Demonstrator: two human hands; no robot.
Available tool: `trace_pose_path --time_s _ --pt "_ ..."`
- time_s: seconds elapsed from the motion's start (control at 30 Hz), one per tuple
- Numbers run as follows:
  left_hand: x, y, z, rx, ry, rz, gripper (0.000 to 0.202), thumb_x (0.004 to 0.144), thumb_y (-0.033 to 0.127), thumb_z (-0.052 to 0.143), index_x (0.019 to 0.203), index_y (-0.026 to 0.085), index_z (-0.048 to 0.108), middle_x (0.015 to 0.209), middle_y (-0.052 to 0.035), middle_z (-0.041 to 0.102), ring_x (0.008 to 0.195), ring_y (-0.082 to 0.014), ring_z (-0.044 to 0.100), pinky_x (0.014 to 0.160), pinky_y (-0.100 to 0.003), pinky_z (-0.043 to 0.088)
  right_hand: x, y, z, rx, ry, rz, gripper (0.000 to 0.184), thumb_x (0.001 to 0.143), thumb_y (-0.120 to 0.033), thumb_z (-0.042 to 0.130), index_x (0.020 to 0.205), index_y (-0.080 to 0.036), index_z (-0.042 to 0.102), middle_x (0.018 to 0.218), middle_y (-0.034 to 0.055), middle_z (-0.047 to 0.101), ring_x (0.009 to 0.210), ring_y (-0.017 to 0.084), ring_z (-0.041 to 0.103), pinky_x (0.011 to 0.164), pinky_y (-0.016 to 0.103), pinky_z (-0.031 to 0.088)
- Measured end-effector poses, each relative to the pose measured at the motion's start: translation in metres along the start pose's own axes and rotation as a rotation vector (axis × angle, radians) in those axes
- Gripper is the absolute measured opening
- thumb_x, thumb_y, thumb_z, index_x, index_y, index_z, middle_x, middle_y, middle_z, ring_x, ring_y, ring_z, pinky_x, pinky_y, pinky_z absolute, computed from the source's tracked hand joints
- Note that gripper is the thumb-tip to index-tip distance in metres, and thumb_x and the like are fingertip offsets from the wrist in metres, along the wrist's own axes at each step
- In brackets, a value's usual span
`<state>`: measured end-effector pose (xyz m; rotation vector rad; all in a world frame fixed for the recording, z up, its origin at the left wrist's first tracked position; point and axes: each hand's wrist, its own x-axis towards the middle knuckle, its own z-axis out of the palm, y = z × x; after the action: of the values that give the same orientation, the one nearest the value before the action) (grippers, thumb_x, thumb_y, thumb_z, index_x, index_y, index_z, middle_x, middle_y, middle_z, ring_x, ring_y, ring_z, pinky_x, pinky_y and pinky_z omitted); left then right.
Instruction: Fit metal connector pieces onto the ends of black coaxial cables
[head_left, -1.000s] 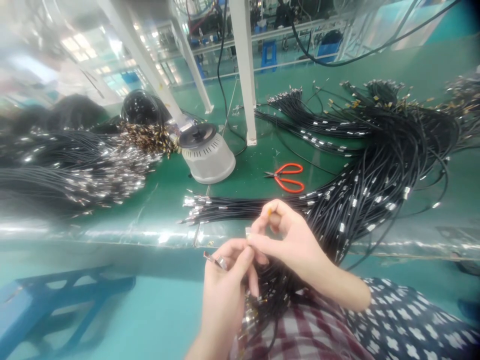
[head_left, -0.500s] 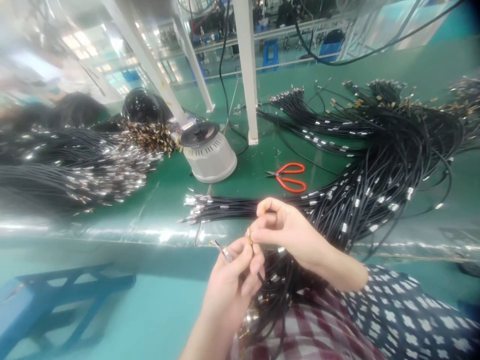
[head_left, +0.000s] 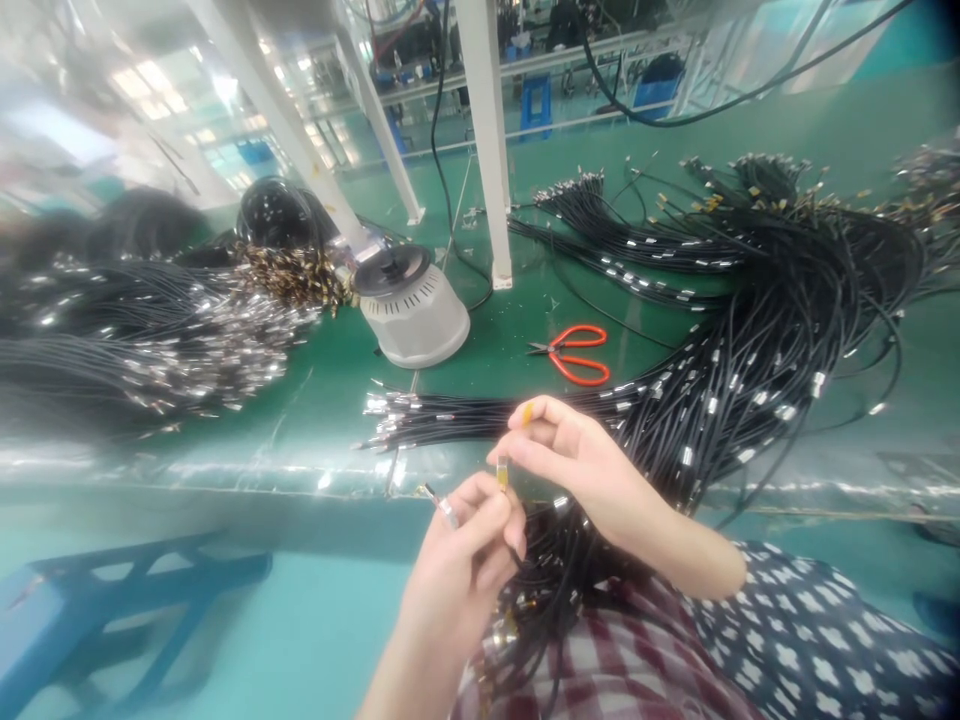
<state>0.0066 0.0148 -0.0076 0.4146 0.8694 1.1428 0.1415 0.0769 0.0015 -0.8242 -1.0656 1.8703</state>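
My left hand [head_left: 465, 550] is closed on black cable ends over the table's front edge. A small amber-and-silver connector [head_left: 502, 472] stands up from its thumb and fingertip. A second silver connector end [head_left: 442, 505] sticks out on the left side of this hand. My right hand [head_left: 562, 450] is just above and to the right, its fingers curled. A small piece of amber tape [head_left: 528, 412] is at its index finger; whether it is stuck or pinched I cannot tell. The thumb tip is close to the upright connector. More black cables [head_left: 559, 560] hang below, across the lap.
Red-handled scissors [head_left: 574, 355] lie on the green table [head_left: 510, 330] beyond my hands. A grey round device [head_left: 416, 315] stands to their left. Cable bundles lie at left [head_left: 187, 320] and right [head_left: 750, 330]. White posts [head_left: 484, 150] rise behind. A blue stool [head_left: 135, 610] stands lower left.
My right thumb and fingers have drawn slightly up and off the connector, so more of it shows above my left fingertips. The amber tape at the right index finger is more visible.
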Motion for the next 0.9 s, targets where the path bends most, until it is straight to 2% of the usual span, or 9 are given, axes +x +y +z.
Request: trace_pose_path --time_s 0.23,0.37,0.43,0.5,0.63,0.7,0.77,0.83,0.9 --pt "0.001 -0.001 0.002 0.049 0.032 0.018 0.026 0.079 0.025 0.072 0.064 0.013 0.056 0.056 0.0033 0.059 0.034 0.0026 0.025 0.041 -0.019 0.014 -0.003 0.001 0.003 0.009 -0.005 0.009 0.027 0.077 -0.026 0.075 0.090 -0.020 0.052 0.078 -0.0013 0.066 0.074 0.012 0.063 0.074 0.028 0.049" --pt "0.000 -0.003 0.003 0.110 0.131 0.055 0.015 0.079 0.023 0.073 0.084 0.014 0.062 0.069 0.0008 0.065 0.035 0.0033 0.021 0.041 -0.018 0.012 0.001 0.004 -0.002 0.019 0.011 -0.015 0.032 0.071 -0.024 0.080 0.084 -0.020 0.050 0.076 -0.0028 0.064 0.065 0.012 0.060 0.062 0.027 0.050" --pt "-0.001 -0.004 0.004 0.129 0.176 0.118 0.020 0.078 0.020 0.072 0.095 0.017 0.062 0.084 -0.0002 0.066 0.038 0.0028 0.025 0.042 -0.018 0.017 0.006 0.005 -0.011 0.039 0.125 -0.088 0.032 0.069 -0.023 0.080 0.083 -0.020 0.052 0.076 -0.0030 0.065 0.068 0.011 0.062 0.068 0.027 0.051" --pt "-0.005 -0.005 0.004 0.167 0.191 0.169 0.019 0.079 0.020 0.071 0.096 0.018 0.062 0.087 0.0009 0.063 0.044 0.0000 0.035 0.046 -0.019 0.026 0.013 0.004 -0.021 0.039 0.299 -0.177 0.032 0.066 -0.020 0.082 0.082 -0.019 0.054 0.077 -0.0032 0.065 0.075 0.011 0.063 0.077 0.025 0.051" --pt "-0.015 -0.003 0.004 0.329 0.200 0.203 0.009 0.085 0.025 0.066 0.090 0.019 0.063 0.073 0.0010 0.060 0.061 -0.0090 0.051 0.062 -0.023 0.037 0.023 0.003 -0.031 0.001 0.445 -0.266 0.030 0.067 -0.021 0.081 0.080 -0.020 0.054 0.075 -0.0042 0.062 0.069 0.009 0.062 0.069 0.022 0.051" --pt "-0.020 -0.001 0.004 0.346 0.147 0.149 0.012 0.088 0.030 0.062 0.086 0.018 0.062 0.061 0.0020 0.056 0.055 -0.0089 0.048 0.056 -0.023 0.034 0.024 0.005 -0.027 -0.033 0.454 -0.303 0.027 0.071 -0.023 0.078 0.080 -0.020 0.052 0.077 -0.0047 0.060 0.065 0.009 0.063 0.063 0.022 0.051" --pt "-0.023 0.001 0.006 0.284 0.045 0.046 0.016 0.087 0.033 0.063 0.081 0.017 0.062 0.051 0.0057 0.045 0.045 -0.0064 0.035 0.049 -0.023 0.024 0.024 0.010 -0.019 -0.073 0.347 -0.256 0.026 0.074 -0.025 0.075 0.084 -0.021 0.051 0.081 -0.0040 0.061 0.065 0.010 0.065 0.061 0.023 0.051" --pt "-0.022 0.002 0.008 0.193 -0.059 -0.042 0.017 0.082 0.031 0.070 0.080 0.016 0.062 0.049 0.0087 0.037 0.044 -0.0049 0.024 0.047 -0.023 0.017 0.022 0.016 -0.011 -0.146 0.093 -0.093 0.028 0.076 -0.025 0.073 0.091 -0.022 0.051 0.090 -0.0006 0.064 0.065 0.011 0.066 0.060 0.025 0.053" --pt "-0.019 0.002 0.008 0.120 -0.122 -0.073 0.016 0.077 0.025 0.074 0.082 0.016 0.062 0.053 0.0080 0.038 0.045 -0.0047 0.025 0.048 -0.023 0.018 0.021 0.020 -0.006 -0.219 -0.114 0.047 0.028 0.078 -0.024 0.071 0.098 -0.022 0.051 0.105 0.0047 0.064 0.065 0.012 0.066 0.061 0.028 0.054"
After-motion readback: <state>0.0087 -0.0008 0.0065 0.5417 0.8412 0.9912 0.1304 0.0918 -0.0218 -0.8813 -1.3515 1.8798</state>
